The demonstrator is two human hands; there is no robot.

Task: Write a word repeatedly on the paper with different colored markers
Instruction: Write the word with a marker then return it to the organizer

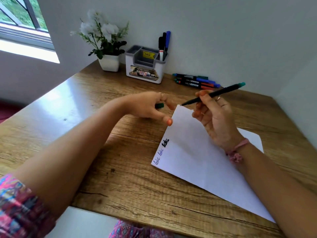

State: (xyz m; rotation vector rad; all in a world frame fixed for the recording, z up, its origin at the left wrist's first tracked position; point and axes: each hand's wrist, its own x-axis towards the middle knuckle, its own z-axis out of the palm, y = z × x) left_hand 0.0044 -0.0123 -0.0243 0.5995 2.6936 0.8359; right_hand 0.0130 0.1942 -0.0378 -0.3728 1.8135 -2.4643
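- Paper [202, 158] — white sheet, lies at an angle on the wooden worktop [120, 177], centre-right of frame; the word "loki" [165, 143] written three times along its left edge, two thin, one thick black.
- Right hand [214, 117] — right of centre, over the paper's upper part; fingers closed round a black marker [212, 95] with a teal end, tip pointing down-left at the sheet's top corner; touching or not, cannot tell. Pink bracelet [237, 150] on the wrist.
- Left hand [147, 105] — centre of frame, just beside the paper's top-left edge; fingers pinched on a small dark green cap [159, 105], thumb stretched toward the sheet.
- Organiser [145, 66] — white and grey box, upper centre against the wall, with a few markers [163, 43] standing in its right compartment.
- Flower pot [109, 62] — white, with white flowers, just left of the organiser.
- Loose markers [195, 81] — a row lying flat, upper right of the worktop near the wall, well apart from the paper.
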